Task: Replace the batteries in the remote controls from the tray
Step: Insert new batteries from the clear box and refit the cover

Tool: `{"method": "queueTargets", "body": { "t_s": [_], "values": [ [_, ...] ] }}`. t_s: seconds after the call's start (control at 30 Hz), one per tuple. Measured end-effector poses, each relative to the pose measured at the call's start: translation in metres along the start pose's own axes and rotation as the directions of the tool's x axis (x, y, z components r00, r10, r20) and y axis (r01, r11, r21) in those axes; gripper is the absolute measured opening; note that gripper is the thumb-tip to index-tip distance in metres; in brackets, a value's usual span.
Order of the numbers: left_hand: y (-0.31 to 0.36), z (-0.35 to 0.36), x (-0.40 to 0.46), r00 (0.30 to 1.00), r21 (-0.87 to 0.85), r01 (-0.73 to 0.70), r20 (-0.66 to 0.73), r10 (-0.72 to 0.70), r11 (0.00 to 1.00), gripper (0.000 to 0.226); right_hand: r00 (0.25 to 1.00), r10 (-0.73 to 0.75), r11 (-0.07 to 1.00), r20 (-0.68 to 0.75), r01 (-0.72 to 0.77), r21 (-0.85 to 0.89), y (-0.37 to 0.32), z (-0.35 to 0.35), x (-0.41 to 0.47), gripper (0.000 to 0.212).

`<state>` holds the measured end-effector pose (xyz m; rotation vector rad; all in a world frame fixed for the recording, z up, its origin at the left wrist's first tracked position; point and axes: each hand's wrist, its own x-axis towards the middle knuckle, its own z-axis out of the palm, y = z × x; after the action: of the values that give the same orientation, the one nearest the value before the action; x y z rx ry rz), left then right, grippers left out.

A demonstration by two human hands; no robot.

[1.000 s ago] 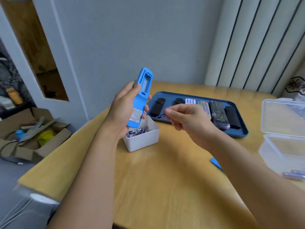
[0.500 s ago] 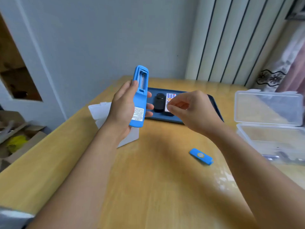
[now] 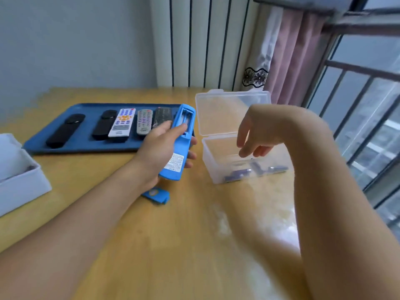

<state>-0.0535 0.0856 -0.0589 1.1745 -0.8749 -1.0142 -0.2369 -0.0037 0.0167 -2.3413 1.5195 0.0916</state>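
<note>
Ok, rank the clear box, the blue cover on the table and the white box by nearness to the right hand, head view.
1. Clear box: directly under the right hand.
2. Blue cover: on the table to the left, below the left wrist.
3. White box: far left edge.

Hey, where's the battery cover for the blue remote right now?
In the head view, the battery cover lies on the wooden table, just below the blue remote gripped by the left hand, left of the clear box.
</note>
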Motion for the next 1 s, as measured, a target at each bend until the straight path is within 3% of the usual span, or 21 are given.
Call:
{"method": "queueTargets", "body": {
  "t_s": [0.33,0.43,0.5,0.63,0.8,1.0],
  "values": [
    [-0.007,-0.013,-0.003,0.999,0.037,0.028,0.024,-0.028,0.999,0.013,0.969,0.066,0.970,0.239,-0.006,-0.243,-0.008,0.012,0.018,0.030],
    [-0.006,-0.012,-0.005,0.998,0.045,0.035,0.054,-0.038,0.998,0.012,0.959,0.076,0.978,0.273,-0.019,-0.206,-0.010,0.014,0.020,0.027],
    [-0.005,-0.013,-0.005,0.997,0.056,0.041,0.065,-0.045,0.998,0.014,0.961,0.056,0.990,0.270,-0.019,-0.139,-0.008,0.015,0.022,0.020],
    [-0.006,-0.013,-0.004,0.995,0.054,0.057,0.076,-0.061,0.997,0.015,0.974,-0.043,0.980,0.222,0.085,-0.182,-0.006,0.022,0.025,0.012],
    [-0.009,-0.013,-0.004,0.992,0.036,0.066,0.102,-0.070,0.997,0.020,0.957,-0.069,0.995,0.281,0.084,-0.044,-0.007,0.022,0.025,0.012],
    [-0.008,-0.014,-0.004,0.993,0.050,0.055,0.106,-0.060,0.997,0.019,0.969,-0.052,0.973,0.241,0.103,-0.206,-0.016,0.030,0.030,0.013]
  ]
}}
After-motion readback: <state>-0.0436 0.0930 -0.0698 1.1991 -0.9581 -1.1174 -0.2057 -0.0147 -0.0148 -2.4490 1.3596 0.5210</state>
